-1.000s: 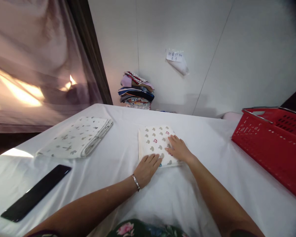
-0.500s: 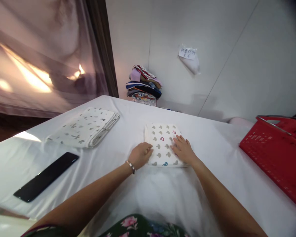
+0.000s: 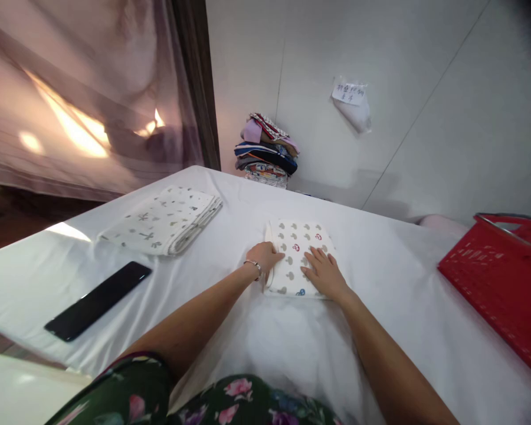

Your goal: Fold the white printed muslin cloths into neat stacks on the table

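Observation:
A folded white cloth (image 3: pixel 294 273) printed with grey, red and blue mushroom shapes lies flat on the white-covered table in front of me. My left hand (image 3: pixel 264 258), with a bracelet at the wrist, grips its left edge, the thumb on top and the other fingers partly hidden at the side. On the right part of the same cloth my right hand (image 3: pixel 325 274) rests flat, palm down, fingers spread. A second folded cloth (image 3: pixel 161 221), white with a grey plant print, sits to the left, apart from both hands.
A black phone-like slab (image 3: pixel 98 301) lies at the left of the table (image 3: pixel 393 295). At the right stands a red plastic basket (image 3: pixel 495 283) with a metal handle. Stacked clothes (image 3: pixel 268 150) are beyond the far edge, by a wall with a taped note (image 3: pixel 349 94).
My left hand has moved slightly up along the cloth's left edge, its thumb now over the top. My right hand stays flat on the cloth. The whole view has shifted a little.

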`<action>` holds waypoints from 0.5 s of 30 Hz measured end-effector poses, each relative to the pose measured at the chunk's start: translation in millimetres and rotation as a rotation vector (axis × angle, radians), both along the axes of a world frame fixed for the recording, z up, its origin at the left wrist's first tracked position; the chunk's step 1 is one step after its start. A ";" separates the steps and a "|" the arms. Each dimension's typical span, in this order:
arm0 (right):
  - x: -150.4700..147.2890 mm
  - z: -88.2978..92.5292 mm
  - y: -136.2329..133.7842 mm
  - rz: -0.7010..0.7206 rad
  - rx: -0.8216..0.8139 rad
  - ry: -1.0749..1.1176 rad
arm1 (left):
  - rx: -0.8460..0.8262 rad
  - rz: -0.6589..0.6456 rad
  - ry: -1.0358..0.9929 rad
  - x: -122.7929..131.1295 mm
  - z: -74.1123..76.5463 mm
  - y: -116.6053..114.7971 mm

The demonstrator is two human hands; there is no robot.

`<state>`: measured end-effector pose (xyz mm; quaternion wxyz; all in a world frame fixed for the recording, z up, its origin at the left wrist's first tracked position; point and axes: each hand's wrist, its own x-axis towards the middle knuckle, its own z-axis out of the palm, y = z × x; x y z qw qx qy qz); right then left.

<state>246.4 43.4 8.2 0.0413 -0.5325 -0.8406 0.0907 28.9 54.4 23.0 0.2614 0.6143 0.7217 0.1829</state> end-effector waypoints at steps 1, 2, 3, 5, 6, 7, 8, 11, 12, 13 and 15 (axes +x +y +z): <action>-0.2 0.0 -0.3 -0.001 0.000 -0.003 | 0.002 0.008 -0.018 -0.3 -1.1 0.2; -0.4 0.0 -0.7 0.000 0.001 -0.004 | 0.005 0.019 -0.040 -1.4 -2.4 -0.1; -0.5 -0.2 -1.2 0.003 0.003 -0.002 | 0.007 0.032 -0.060 -3.0 -4.0 -0.8; -0.5 -0.6 -2.3 0.016 0.008 0.007 | 0.002 0.061 -0.080 -6.9 -7.5 -3.2; -0.3 -0.7 -2.8 0.021 0.009 0.010 | -0.003 0.075 -0.088 -8.7 -9.2 -4.7; 0.0 -0.6 -3.1 0.024 0.007 0.012 | -0.007 0.087 -0.095 -10.0 -10.9 -6.1; 0.3 -0.3 -3.1 0.025 0.004 0.012 | -0.011 0.095 -0.102 -10.8 -12.4 -7.2; 0.5 2.8 -1.3 0.025 -0.025 0.008 | -0.008 0.102 -0.123 -10.2 -14.5 -7.9; 0.1 4.3 -0.1 0.024 -0.038 0.008 | 0.000 0.103 -0.128 -9.3 -14.4 -7.2; -0.7 5.9 1.2 0.021 -0.045 0.009 | 0.013 0.104 -0.133 -8.3 -14.2 -6.3; -3.3 8.1 3.8 0.017 -0.041 0.010 | 0.044 0.110 -0.148 -6.3 -13.5 -4.6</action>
